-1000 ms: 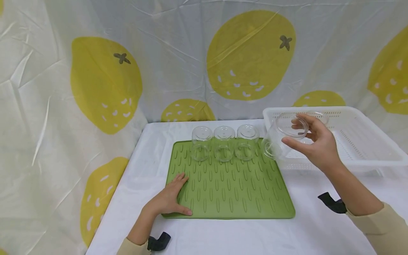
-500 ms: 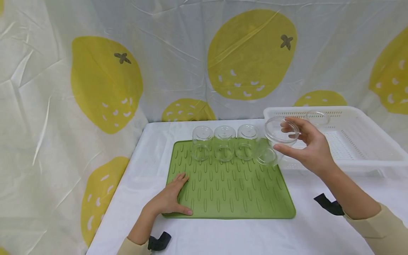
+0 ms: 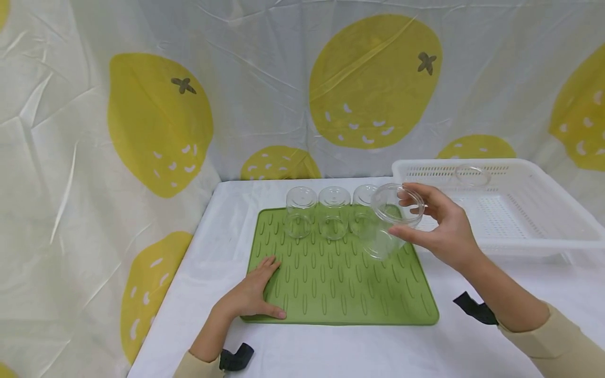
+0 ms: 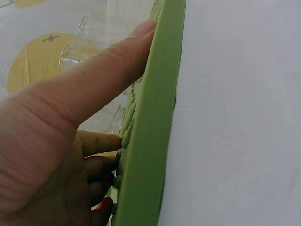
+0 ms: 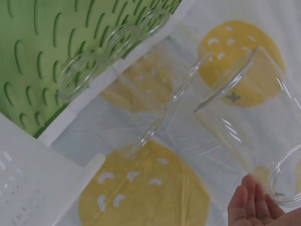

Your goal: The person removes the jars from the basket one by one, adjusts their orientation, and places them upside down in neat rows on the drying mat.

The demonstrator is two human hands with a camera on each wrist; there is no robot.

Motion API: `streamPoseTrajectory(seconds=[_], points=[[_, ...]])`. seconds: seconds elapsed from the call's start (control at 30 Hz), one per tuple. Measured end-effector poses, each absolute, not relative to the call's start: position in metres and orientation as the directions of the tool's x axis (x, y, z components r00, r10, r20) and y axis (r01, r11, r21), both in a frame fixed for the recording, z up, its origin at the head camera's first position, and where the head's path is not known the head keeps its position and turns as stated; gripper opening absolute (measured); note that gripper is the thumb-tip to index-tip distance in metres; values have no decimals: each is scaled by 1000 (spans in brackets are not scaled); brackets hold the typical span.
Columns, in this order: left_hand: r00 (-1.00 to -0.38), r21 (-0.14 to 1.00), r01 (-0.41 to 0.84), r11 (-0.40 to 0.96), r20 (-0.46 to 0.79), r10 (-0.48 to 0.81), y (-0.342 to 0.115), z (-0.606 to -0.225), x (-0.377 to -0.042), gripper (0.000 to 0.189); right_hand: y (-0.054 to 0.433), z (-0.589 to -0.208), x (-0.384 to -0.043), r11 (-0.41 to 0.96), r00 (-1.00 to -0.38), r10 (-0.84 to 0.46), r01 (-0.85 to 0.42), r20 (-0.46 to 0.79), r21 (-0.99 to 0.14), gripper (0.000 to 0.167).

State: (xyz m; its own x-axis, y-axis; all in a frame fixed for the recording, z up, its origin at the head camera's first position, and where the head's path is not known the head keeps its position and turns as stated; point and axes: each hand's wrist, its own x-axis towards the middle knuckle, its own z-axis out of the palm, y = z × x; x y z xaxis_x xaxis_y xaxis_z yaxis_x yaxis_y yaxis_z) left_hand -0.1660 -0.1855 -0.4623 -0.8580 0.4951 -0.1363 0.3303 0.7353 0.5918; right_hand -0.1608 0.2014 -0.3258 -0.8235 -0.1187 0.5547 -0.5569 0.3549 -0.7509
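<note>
My right hand (image 3: pixel 444 226) holds a clear glass (image 3: pixel 388 231) between thumb and fingers near its upper end. The glass is tilted, and in the head view it overlaps the mat's back right part and the nearest standing glass. In the right wrist view the fingers (image 5: pixel 251 200) lie against the held glass's lower end. Three similar glasses stand in a row along the back of the green ribbed mat (image 3: pixel 340 294), the left one (image 3: pixel 301 212) farthest from the held glass. My left hand (image 3: pixel 250 294) rests with spread fingers on the mat's left front corner.
A white perforated plastic basket (image 3: pixel 543 242) stands right of the mat, with another clear glass (image 3: pixel 472 176) inside near its back wall. A white cloth (image 3: pixel 331 352) covers the table. A lemon-print curtain (image 3: pixel 264 79) hangs close behind and along the left.
My right hand has carried the glass leftward and lower, from over the basket's left edge to over the mat's back right. My left hand has stayed in place.
</note>
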Motion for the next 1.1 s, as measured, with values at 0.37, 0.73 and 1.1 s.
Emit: streamPoseTrajectory(seconds=[0.37,0.73,1.1], points=[[-860,586,330,740,-137,492,-185,-461,-166,119,183,-333,-157,386,-831,-189,-552,523,-739,75],[-859,571,336,749,-140,492,-187,-466,-168,122,171,-341,-153,381,-860,-237,-509,451,-772,75],[-861,568,335,751,-139,490,-187,-466,-167,121,164,-355,-158,358,-846,-290,-530,448,-769,77]])
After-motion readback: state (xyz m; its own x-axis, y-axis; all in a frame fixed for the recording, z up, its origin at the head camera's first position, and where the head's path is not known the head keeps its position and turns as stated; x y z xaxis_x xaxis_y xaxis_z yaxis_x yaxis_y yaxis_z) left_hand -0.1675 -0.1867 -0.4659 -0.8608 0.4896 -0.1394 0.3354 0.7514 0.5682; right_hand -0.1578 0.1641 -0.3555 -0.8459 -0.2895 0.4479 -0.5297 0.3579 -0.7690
